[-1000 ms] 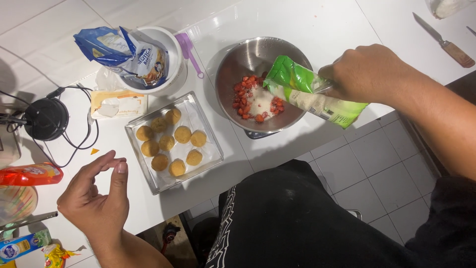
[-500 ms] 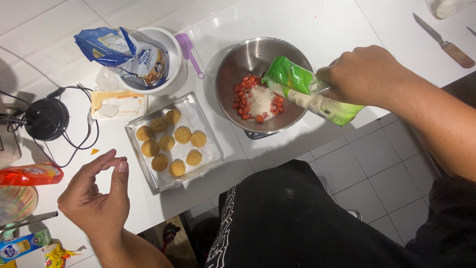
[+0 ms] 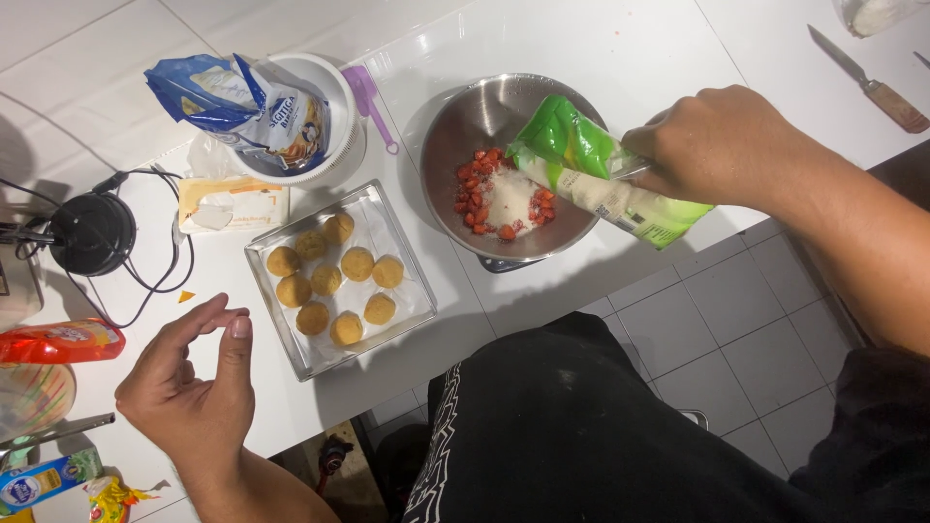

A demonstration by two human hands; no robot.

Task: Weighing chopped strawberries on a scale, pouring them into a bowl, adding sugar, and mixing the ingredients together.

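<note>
Almost nothing has moved vs. the earlier frames: right hand (image 3: 722, 145) still grips the green-and-white bag (image 3: 601, 172), tilted mouth-down over the steel bowl (image 3: 504, 165); left hand's pose looks the same too.

Right hand: fingers closed round the bag's lower half, so it's clamped, not loose. Bag's open end sits just above the bowl's inside, left of my right hand. White granules (image 3: 511, 199) are heaped in the bowl btm w/ red chopped bits (image 3: 475, 184) around them. Can't tell if anything is falling from the bag at this moment.

Left hand (image 3: 194, 387): holds nothing, half open, thumb and fingertips curled toward each other but not gripping. It hovers over the near edge of the white table (image 3: 601, 39), just short of the metal tray (image 3: 291, 353).

Tray lies btwn my two hands, lined w/ paper, w/ nine round golden dough balls (image 3: 334, 281) on it, close together, some touching.

Beyond the tray: a white round container (image 3: 339, 97) w/ a blue bag (image 3: 232, 97) stuffed in it, a purple scoop (image 3: 373, 102) just beside its rim, and a pale wrapped block (image 3: 232, 205) in front of it. Past my left hand, further out: black round device w/ cables (image 3: 92, 232), orange-red bottle (image 3: 58, 341) lying flat. Beyond my right hand, well apart: a knife (image 3: 867, 82).
</note>
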